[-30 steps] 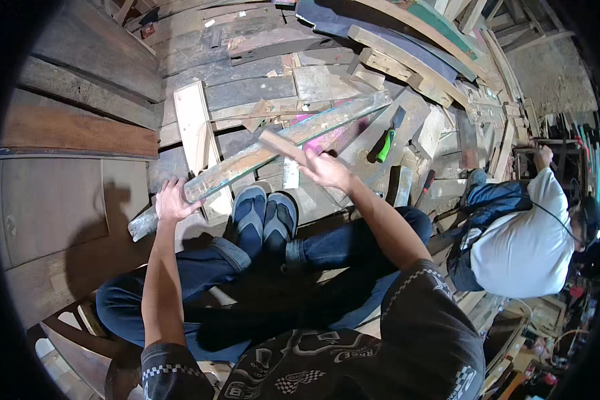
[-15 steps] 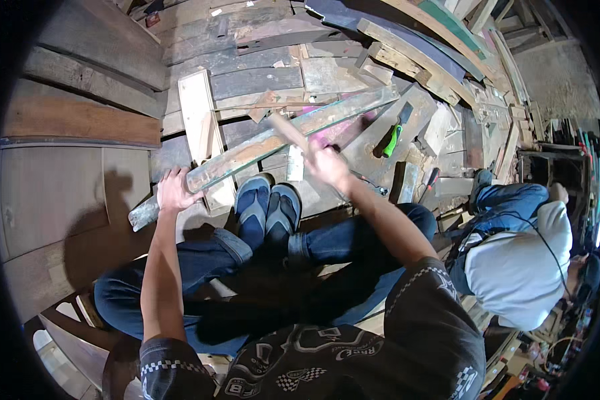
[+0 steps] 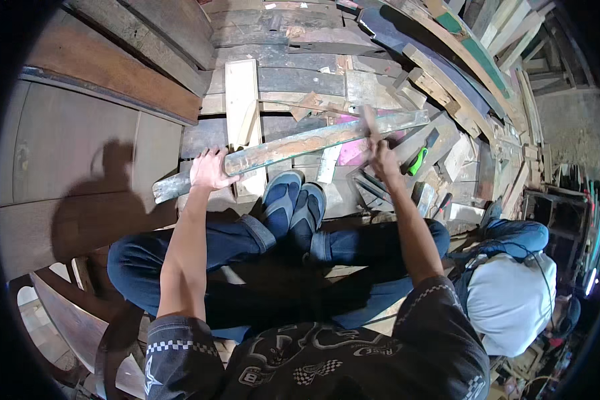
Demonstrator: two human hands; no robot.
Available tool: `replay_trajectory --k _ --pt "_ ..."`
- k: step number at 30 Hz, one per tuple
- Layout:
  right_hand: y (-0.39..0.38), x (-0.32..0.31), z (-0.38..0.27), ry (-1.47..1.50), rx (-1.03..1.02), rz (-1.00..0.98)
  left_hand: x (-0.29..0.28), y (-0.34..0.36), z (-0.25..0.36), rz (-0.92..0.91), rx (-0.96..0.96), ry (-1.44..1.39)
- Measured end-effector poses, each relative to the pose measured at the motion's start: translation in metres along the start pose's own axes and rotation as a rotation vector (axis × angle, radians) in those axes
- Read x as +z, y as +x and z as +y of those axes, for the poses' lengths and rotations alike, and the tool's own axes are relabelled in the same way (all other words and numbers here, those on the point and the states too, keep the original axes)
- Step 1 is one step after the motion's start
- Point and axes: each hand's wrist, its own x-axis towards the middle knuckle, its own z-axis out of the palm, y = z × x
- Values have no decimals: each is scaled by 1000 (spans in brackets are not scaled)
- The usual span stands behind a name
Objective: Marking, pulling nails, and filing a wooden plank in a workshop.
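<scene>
A long, narrow wooden plank [image 3: 313, 141] with worn, peeling paint lies slantwise in front of my feet. My left hand [image 3: 211, 169] is closed over it near its left end, thumb on the near side. Over the plank's right part, my right hand [image 3: 385, 162] grips a tool with a pale wooden handle [image 3: 369, 121]. Motion smears this tool, and its head cannot be made out. Beneath the plank shows a bright pink sheet [image 3: 352, 152], with a small whitish piece [image 3: 327, 164] beside it. A green-handled tool [image 3: 418, 162] with a dark blade lies right of my right hand.
A pale board [image 3: 242, 93] lies under the plank on the left. Stacked boards [image 3: 460, 100] fill the far right. A wooden cabinet-like panel [image 3: 80, 147] stands at the left. Another person in a white top [image 3: 511, 303] sits at my right. My sandalled feet [image 3: 293, 207] are close by.
My right hand has moved right along the plank with the wooden-handled tool, whose handle now points more upright. My left hand stays on the plank. The whole view has shifted.
</scene>
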Motion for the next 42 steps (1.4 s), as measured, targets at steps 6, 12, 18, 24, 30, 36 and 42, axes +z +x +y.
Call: replay_trajectory --k 6,12,18,24,30,36,42 --pt "-64 5 -201 182 -48 -358 -9 -12 -8 -76 -73 -37" --pt "-35 24 -114 -149 23 11 -19 0 2 -182 -90 -78" --pt "-62 10 -253 155 153 -279 -6 -10 -13 -131 -117 -113" --pt "-59 -4 -257 19 103 -259 -8 -8 -11 -144 -102 -112" --pt "-58 0 -282 50 130 -386 -10 -4 -6 -141 -79 -110" --pt "-70 -11 -292 -27 -45 -322 -14 -9 -9 -165 -73 -105" --pt "-37 -1 -322 45 48 -377 -13 -5 -8 -170 -38 -97"
